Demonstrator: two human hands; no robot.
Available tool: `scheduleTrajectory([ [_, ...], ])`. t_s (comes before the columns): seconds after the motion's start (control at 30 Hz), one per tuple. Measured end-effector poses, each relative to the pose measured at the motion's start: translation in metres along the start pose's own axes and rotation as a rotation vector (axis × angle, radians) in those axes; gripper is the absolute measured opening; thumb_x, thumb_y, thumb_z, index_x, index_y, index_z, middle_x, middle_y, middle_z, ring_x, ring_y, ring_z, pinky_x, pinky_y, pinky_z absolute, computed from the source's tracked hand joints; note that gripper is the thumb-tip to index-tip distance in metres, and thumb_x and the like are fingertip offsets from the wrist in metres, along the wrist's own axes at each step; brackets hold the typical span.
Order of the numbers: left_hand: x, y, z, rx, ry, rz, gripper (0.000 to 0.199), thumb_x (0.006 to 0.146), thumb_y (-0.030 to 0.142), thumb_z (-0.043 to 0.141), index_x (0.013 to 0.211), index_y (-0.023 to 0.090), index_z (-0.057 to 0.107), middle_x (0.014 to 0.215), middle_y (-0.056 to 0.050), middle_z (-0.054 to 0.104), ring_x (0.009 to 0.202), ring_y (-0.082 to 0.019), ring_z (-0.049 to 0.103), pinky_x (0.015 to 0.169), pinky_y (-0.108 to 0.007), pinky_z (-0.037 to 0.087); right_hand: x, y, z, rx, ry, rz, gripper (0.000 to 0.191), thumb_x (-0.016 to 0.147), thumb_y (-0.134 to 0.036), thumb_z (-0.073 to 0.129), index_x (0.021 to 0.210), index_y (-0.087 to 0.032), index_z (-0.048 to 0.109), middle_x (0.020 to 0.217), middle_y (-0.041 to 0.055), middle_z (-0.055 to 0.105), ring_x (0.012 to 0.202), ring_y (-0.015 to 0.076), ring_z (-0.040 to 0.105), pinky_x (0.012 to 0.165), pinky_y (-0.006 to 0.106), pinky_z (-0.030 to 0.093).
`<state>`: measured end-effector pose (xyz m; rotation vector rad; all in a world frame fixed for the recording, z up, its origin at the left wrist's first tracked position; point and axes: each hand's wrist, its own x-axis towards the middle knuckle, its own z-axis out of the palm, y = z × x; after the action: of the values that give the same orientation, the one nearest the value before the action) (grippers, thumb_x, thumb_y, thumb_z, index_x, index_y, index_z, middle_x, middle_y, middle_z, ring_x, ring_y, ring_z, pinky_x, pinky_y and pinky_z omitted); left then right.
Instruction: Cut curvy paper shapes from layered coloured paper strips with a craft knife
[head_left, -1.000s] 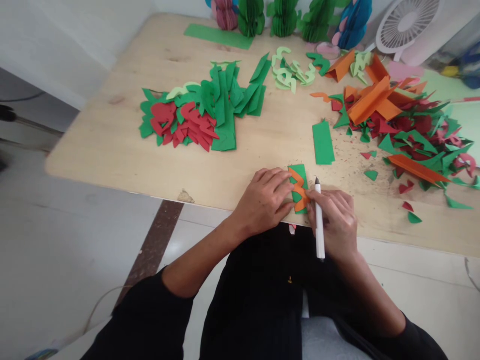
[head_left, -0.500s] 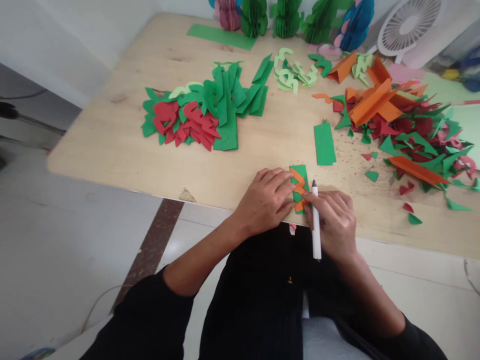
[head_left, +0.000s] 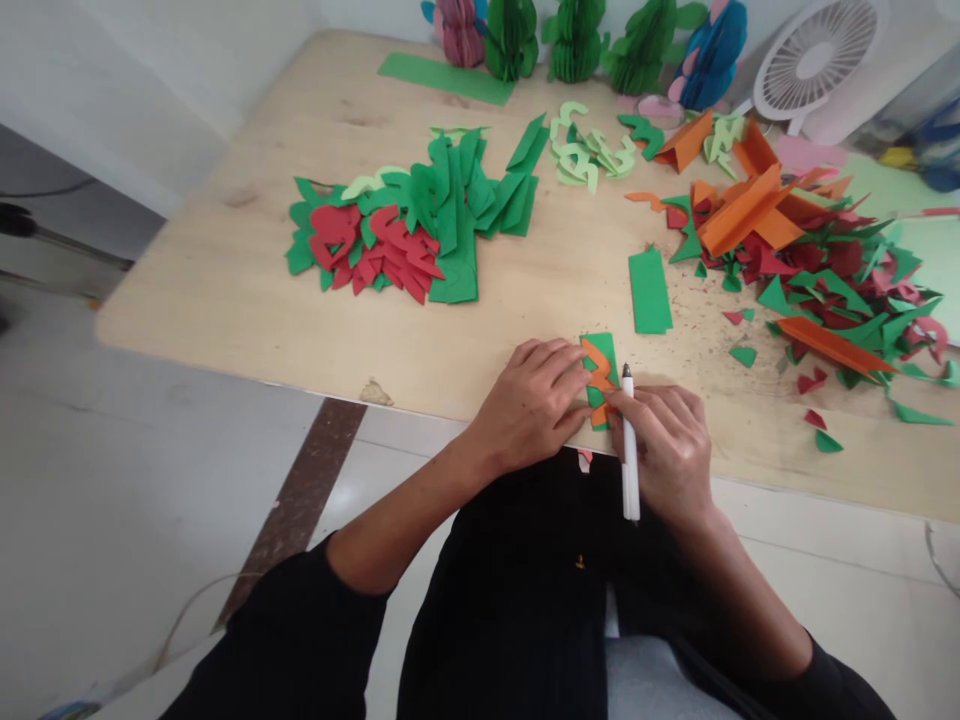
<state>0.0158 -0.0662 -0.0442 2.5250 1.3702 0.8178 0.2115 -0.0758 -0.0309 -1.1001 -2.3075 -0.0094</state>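
Inscriptions: no text, label, brand, number or sign can be read. On the white pen (head_left: 631, 465), right of centre in the lower half of the frame, no lettering can be made out, and none is legible on the white fan (head_left: 815, 60) at upper right. Of the multicoloured object (head_left: 73, 711) at the lower left edge, too little is shown for any marking to be read.

Black sleeves (head_left: 292, 630) to the elbows, black garment (head_left: 502, 610) with small gold-coloured mark (head_left: 580, 562), grey cloth (head_left: 645, 680) below
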Motion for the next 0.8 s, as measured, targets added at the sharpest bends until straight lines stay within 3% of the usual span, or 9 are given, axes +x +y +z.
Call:
scheduleTrajectory([
  [0.53,0.0025,0.0012,-0.0045,-0.089,-0.023,-0.059,0.027,0.088,0.030,0.056,0.111,0.017,0.061,0.128,-0.012,0.063,0.126,-0.028,0.051,0.107,-0.047,0.040,-0.0011,0.0001,0.0009,0.006,0.005,-0.002,0.023,0.092,-0.013,0.053,0.110,-0.022,0.065,0.084,0.0036,0.070,0.080,0.0195,0.061,0.079,0.034,0.041],
  [0.8,0.0017,0.0006,-0.0050,-0.082,0.030,-0.051,0.022,0.088,0.025,0.056,0.107,0.015,0.062,0.127,-0.011,0.063,0.123,-0.027,0.052,0.106,-0.045,0.042,-0.0013,0.0003,0.0002,0.009,0.001,-0.008,0.029,0.093,-0.011,0.052,0.117,-0.022,0.063,0.085,0.0041,0.070,0.082,0.0202,0.062,0.079,0.035,0.041],
])
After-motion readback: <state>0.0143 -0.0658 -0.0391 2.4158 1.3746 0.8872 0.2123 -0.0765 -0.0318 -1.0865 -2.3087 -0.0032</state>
